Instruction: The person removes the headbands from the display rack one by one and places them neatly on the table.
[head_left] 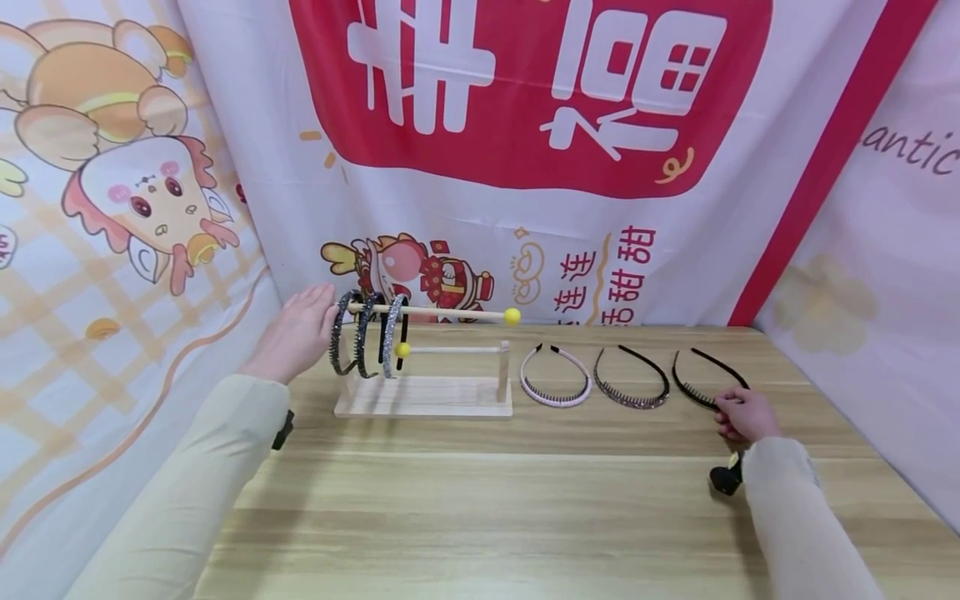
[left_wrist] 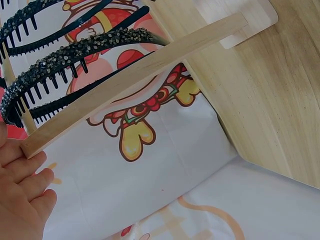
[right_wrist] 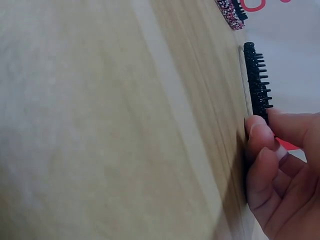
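My left hand (head_left: 300, 329) reaches to the left end of a wooden headband rack (head_left: 423, 408). In the left wrist view its fingertips touch the top of the rack's upright (left_wrist: 135, 85), fingers extended. Three glittery toothed headbands hang on the upper rod near that hand: two dark ones (head_left: 363, 333) and a silver one (head_left: 389, 333). At the far right, my right hand (head_left: 746, 414) pinches a black headband (head_left: 693, 395) at its curved front between thumb and fingers. That headband's dark teeth (right_wrist: 261, 82) show above the fingertips in the right wrist view.
Between rack and right hand, a pink headband (head_left: 555, 400) and a dark sparkly headband (head_left: 633, 400) lie on the wooden table (head_left: 480, 517). Yellow balls cap the upper rod (head_left: 512, 317) and lower rod (head_left: 402, 350). Printed cloth (head_left: 525, 175) hangs behind and at both sides.
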